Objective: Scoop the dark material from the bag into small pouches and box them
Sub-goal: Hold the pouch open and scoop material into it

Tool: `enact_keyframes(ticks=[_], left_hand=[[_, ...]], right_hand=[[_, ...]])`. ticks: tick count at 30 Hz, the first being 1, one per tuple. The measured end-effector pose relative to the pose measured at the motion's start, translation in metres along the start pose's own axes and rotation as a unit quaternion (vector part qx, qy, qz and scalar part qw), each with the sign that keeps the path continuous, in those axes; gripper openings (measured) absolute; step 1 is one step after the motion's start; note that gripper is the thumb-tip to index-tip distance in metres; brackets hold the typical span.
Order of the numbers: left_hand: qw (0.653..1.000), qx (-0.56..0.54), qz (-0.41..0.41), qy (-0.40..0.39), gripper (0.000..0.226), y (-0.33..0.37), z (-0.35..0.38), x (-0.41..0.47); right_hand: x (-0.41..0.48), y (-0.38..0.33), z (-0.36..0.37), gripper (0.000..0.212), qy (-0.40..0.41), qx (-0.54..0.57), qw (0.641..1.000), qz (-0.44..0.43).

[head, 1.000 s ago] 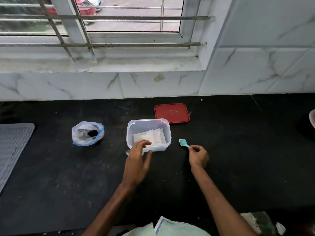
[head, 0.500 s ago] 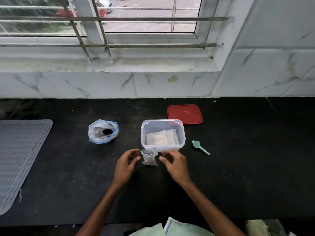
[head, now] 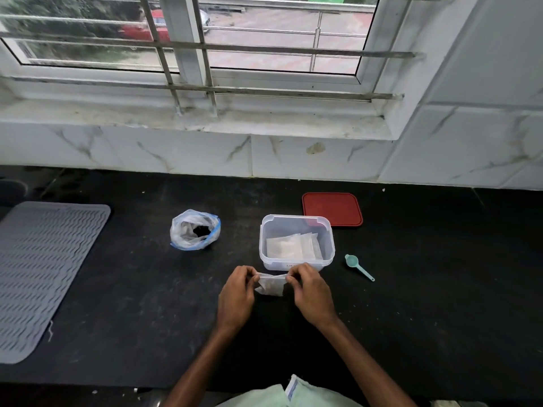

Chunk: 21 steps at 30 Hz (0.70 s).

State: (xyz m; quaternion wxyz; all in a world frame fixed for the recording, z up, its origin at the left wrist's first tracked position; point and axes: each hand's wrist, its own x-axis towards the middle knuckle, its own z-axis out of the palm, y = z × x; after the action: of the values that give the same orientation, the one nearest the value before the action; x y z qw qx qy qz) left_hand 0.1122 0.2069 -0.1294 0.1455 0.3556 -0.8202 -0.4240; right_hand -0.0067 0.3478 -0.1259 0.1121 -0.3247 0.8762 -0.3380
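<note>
A small clear pouch (head: 270,285) hangs between my two hands just in front of the clear plastic box (head: 296,223). My left hand (head: 236,295) pinches the pouch's top left corner and my right hand (head: 311,292) pinches its top right corner. Something dark seems to show inside the pouch. The box holds several flat white pouches (head: 289,246). An open clear bag with a blue rim (head: 194,230) lies left of the box, with dark material inside. To the right of the box, a teal scoop (head: 358,267) lies on the black counter (head: 117,304).
The box's red lid (head: 332,209) lies flat behind the box to its right. A grey ridged mat (head: 41,274) covers the counter's left end. A white marble wall and a barred window rise behind the counter. Pale green cloth shows at the bottom edge.
My right hand let go of the scoop and came left to the pouch. Both hands now pinch the pouch's top corners and hold it up in front of the box.
</note>
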Motion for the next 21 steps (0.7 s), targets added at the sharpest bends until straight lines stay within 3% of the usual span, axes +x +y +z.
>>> enact_keyframes(ticks=[3,7,13,17,19,21], left_hand=[[0.999,0.033,0.013,0.016,0.016,0.008,0.007,-0.004],[0.999,0.031,0.021,0.014,0.018,0.010,0.010,-0.008],[0.999,0.006,0.017,0.035,0.020,0.011,0.007,-0.007],[0.999,-0.001,0.042,0.007,0.008,0.016,0.011,-0.009],[0.999,-0.011,0.045,0.000,0.018,0.016,0.012,-0.009],[0.998,-0.031,0.048,0.009,0.013,0.015,0.012,-0.009]], right_hand=[[0.001,-0.006,0.001,0.020,0.016,-0.069,0.997,-0.024],[0.005,-0.003,-0.007,0.009,0.002,-0.086,0.995,-0.043],[0.005,-0.014,-0.008,0.039,-0.004,-0.088,0.988,-0.128],[0.008,-0.021,-0.002,0.020,-0.008,-0.104,0.981,-0.162],[0.010,-0.022,-0.001,0.012,-0.006,-0.096,0.982,-0.161],[0.010,-0.022,0.000,0.011,-0.006,-0.084,0.985,-0.153]])
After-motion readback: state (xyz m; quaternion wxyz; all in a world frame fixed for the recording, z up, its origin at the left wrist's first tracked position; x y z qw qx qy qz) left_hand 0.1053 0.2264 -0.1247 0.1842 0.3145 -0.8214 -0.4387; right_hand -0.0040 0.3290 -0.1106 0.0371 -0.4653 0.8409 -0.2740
